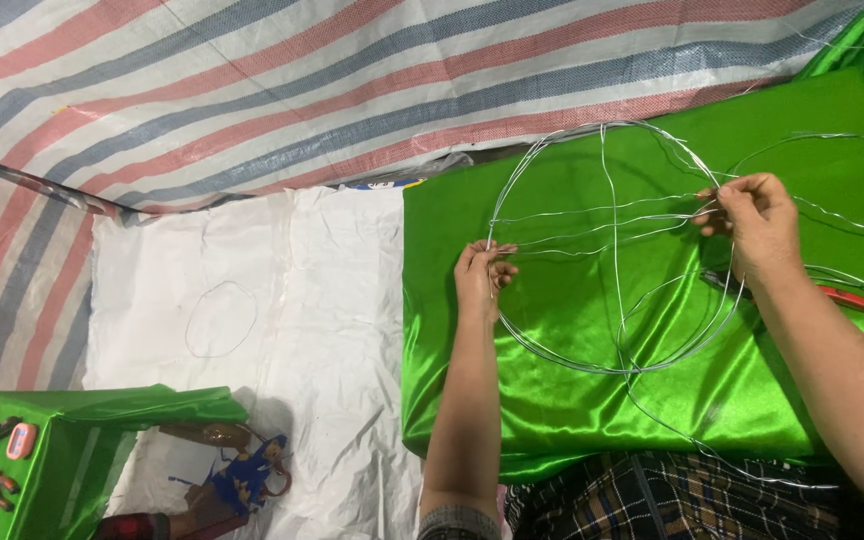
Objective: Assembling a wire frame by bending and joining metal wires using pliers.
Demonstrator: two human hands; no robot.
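Note:
A large ring of thin silver wire (pixel 607 366) with crossing strands lies over shiny green satin cloth (pixel 572 400). My left hand (pixel 483 276) pinches the ring's left side where the horizontal strands meet it. My right hand (pixel 758 222) pinches the strands at the ring's right side. Both hands hold the wire slightly above the cloth. More loose wire loops (pixel 820 140) trail off to the right.
A red-handled tool (pixel 852 299) lies on the green cloth by my right forearm. A small wire ring (pixel 220 319) rests on the white plastic sheet (pixel 322 330). A green box (pixel 62 450) with small items stands at the lower left. A striped tarp (pixel 302 80) covers the back.

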